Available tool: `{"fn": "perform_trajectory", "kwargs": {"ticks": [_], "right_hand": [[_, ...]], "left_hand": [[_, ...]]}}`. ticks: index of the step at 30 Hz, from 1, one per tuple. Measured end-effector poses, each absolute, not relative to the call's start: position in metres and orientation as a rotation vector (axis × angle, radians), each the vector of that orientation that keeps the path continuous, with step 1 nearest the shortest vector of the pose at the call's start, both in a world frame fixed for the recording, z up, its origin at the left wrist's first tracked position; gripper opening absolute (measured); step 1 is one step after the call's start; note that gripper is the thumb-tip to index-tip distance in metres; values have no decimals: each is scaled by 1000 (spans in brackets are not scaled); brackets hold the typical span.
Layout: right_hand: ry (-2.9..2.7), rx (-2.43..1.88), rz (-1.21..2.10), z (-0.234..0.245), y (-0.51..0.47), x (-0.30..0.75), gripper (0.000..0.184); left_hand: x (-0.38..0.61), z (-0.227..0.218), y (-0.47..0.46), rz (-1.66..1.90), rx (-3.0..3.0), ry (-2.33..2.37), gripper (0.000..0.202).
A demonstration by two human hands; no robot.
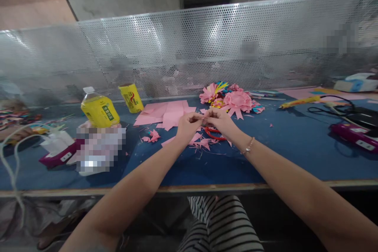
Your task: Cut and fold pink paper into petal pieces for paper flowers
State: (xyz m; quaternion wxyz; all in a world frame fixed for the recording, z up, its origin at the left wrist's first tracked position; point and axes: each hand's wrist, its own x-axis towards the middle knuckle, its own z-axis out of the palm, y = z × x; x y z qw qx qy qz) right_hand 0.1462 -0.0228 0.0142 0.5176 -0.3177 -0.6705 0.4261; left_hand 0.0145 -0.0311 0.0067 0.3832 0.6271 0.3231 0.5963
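My left hand (188, 125) and my right hand (219, 121) meet above the blue table (280, 153), fingers pinched together on a small pink paper piece (203, 119). Red-handled scissors (213, 133) lie on the table just under my right hand. Pink paper scraps (201, 143) are scattered below both hands. A stack of pink paper sheets (165, 113) lies behind my left hand. Finished pink paper flowers (234, 99) sit behind my right hand.
A yellow drink bottle (99, 110) and a yellow packet (131, 97) stand at the left, a perforated metal screen (189, 47) behind them. A white cable (12, 157) and boxes are at the far left. A yellow tool (299, 102), black cables and a purple box (352, 134) lie at the right.
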Motion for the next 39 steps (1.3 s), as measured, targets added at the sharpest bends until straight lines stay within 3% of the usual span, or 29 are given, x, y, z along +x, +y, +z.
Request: {"fn": "perform_trajectory", "kwargs": {"ticks": [15, 22, 39], "right_hand": [[-1564, -774, 1057, 14, -23, 146, 6], [-1632, -758, 1035, 12, -19, 148, 10], [-1493, -703, 1176, 13, -20, 144, 11]], "left_hand": [[17, 3, -24, 1554, 1319, 773, 6], [15, -1, -23, 1496, 1488, 744, 14], [14, 1, -25, 1464, 1338, 719, 12]]}}
